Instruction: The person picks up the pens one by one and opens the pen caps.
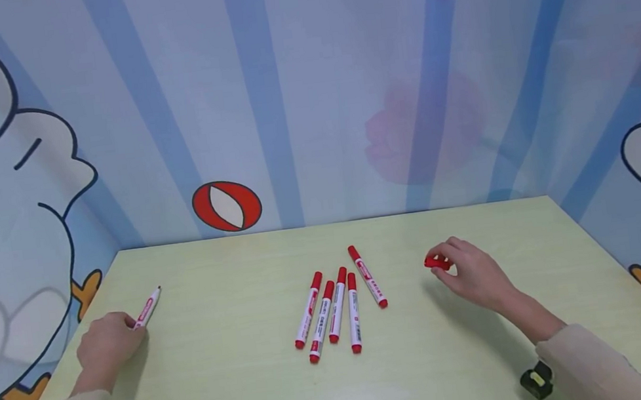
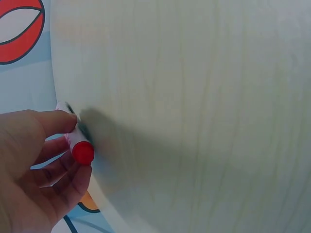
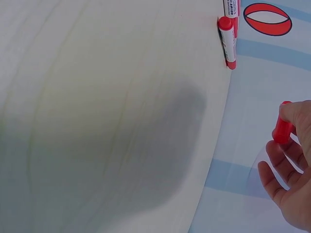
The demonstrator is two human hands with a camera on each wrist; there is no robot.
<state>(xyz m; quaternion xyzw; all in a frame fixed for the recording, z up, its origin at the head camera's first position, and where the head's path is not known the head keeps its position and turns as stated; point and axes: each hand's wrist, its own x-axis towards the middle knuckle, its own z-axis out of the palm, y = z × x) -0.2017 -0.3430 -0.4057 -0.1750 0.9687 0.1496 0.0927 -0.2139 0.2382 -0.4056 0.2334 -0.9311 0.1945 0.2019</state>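
Your left hand [image 1: 110, 341] pinches the uncapped marker [image 1: 147, 308]; your right hand [image 1: 472, 273] pinches the red cap [image 1: 436, 263], seemingly its own. Keep that bare tip [image 1: 159, 287] off the tabletop [image 1: 221, 317].

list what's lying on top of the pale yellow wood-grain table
Five white cylindrical red-capped markers lie there; the tabletop directly beneath them is covered, so unseen.

White marker [image 1: 148, 306] with red print and a red end [image 2: 83, 153]: uncapped, dark tip [image 1: 159, 287] bare and pointing away, held in the left hand [image 1: 108, 343] near the left edge of the bench [image 1: 219, 304], and there's the red cap [image 1: 436, 263], pinched sideways in the right hand [image 1: 471, 275]!
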